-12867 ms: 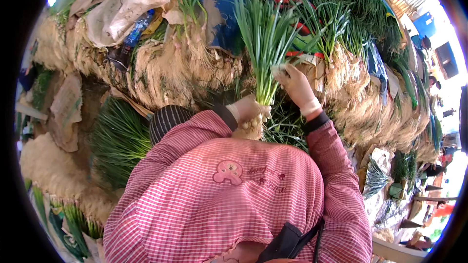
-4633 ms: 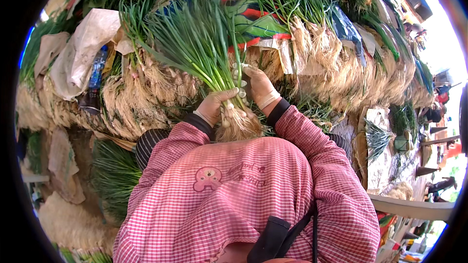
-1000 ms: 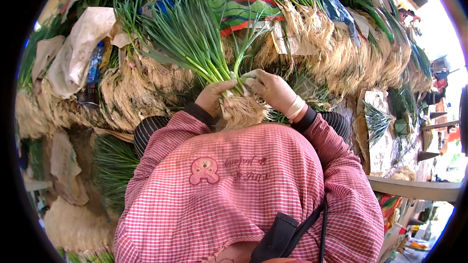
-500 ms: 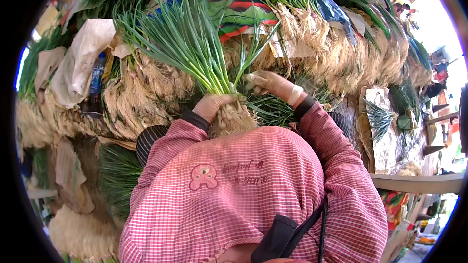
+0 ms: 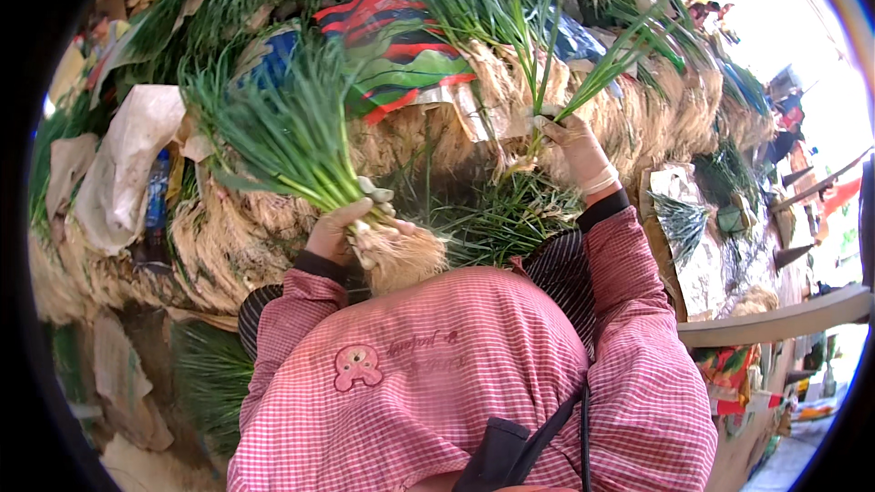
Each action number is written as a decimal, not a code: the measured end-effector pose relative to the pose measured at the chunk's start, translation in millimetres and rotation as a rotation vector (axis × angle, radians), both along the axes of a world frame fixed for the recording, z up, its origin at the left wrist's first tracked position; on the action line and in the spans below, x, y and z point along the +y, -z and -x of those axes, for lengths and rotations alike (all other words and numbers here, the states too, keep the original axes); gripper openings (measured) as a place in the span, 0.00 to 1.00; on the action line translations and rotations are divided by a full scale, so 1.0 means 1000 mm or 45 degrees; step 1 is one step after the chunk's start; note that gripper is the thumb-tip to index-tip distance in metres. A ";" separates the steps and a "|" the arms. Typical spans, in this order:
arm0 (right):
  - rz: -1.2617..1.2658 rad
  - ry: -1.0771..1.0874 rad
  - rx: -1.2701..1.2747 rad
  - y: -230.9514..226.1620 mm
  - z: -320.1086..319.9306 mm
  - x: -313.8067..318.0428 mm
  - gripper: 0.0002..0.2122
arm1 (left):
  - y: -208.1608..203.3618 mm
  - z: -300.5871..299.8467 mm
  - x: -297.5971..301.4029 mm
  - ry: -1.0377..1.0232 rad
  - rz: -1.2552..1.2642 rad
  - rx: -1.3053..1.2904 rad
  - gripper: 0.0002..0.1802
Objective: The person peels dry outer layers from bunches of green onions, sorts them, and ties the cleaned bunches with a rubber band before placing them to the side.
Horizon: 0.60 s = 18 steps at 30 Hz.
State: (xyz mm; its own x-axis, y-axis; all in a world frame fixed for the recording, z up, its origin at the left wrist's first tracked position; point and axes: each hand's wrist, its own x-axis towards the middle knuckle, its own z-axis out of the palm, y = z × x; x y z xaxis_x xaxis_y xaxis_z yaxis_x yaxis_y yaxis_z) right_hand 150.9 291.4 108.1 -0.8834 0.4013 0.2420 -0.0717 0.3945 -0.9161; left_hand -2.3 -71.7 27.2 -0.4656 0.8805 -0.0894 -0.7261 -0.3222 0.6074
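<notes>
Your left hand (image 5: 337, 232) clamps spring onion bunch (image 5: 314, 173) near roots (image 5: 408, 255), likely sparing leaves (image 5: 269, 132); right hand (image 5: 579, 150), apart, pinches separate stalks (image 5: 592, 86).

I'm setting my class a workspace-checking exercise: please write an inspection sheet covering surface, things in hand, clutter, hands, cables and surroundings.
Surface: loose green stalks just ahead of the checked garment.
Things in hand: large green bunch with pale roots; small green bunch.
Clutter: bottle, pale sheet, striped cloth.
Hands: left hand grips the large one; right hand grips the small one.
Cables: none certain; thin black cord or strap over the garment.
Surroundings: piled greens beyond; curved pale bar at right.
</notes>
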 end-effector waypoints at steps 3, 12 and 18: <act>-0.610 -0.054 -0.655 0.034 -0.026 0.065 0.13 | -0.018 -0.005 -0.005 -0.102 -0.086 0.027 0.21; -2.324 -0.738 -1.339 0.108 -0.009 0.112 0.25 | -0.032 0.007 0.001 -0.060 -0.053 0.077 0.22; -0.938 0.487 -0.433 0.054 0.162 0.082 0.34 | -0.018 0.017 0.013 -0.192 -0.239 0.011 0.33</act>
